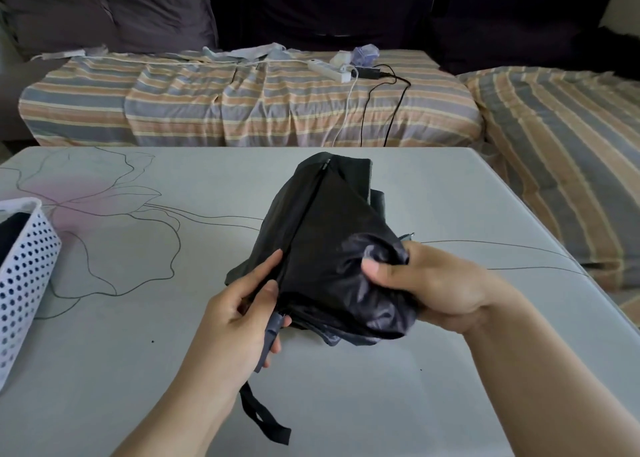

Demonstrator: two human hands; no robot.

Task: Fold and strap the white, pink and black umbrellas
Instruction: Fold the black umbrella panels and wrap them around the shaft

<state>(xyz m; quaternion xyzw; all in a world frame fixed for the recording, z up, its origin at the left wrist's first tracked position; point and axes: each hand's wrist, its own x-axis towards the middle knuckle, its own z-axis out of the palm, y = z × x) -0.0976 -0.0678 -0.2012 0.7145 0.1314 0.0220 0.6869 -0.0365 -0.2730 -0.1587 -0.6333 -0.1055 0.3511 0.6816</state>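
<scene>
I am gripping the black umbrella [322, 248] over the table [450, 196] middle. My left hand [239, 321] fingers are curling round its handle [270, 335]; my right hand [426, 286] is pinching bunched canopy.

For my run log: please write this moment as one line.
black umbrella: unstrapped, above table | left hand: holds handle | right hand: grips canopy | basket: left edge

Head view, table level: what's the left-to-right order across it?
Basket → left hand → black umbrella → right hand. Both hands hold the umbrella above the table; its wrist strap hangs below the left hand.
</scene>
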